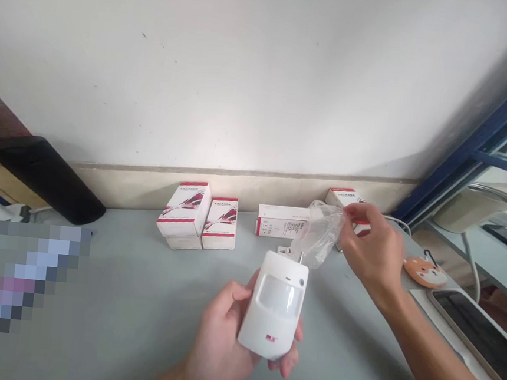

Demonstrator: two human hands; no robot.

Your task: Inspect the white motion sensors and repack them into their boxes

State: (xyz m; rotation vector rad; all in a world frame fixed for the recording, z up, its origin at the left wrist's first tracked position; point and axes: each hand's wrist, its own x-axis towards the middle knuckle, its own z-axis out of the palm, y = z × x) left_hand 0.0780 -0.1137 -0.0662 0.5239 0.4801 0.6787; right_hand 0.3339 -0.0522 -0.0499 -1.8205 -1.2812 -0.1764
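Observation:
A white motion sensor (273, 304) with a frosted window and a short metal antenna rests in my left hand (227, 335), whose fingers wrap round its sides and underside. Just behind its top hangs a clear plastic bag (320, 240). My right hand (375, 245) pinches the bag's upper corner between thumb and fingertips. Beyond the bag, a white and red box (279, 222) lies on its side. Another such box (346, 195) is partly hidden behind my right hand.
Two white and red cartons (184, 213) (220, 222) stand left of centre near the wall. At right lie an orange animal-face pouch (425, 272) and a phone (476, 333). A black cylindrical object (54, 178) leans at far left. A blue frame (484, 139) borders the right side.

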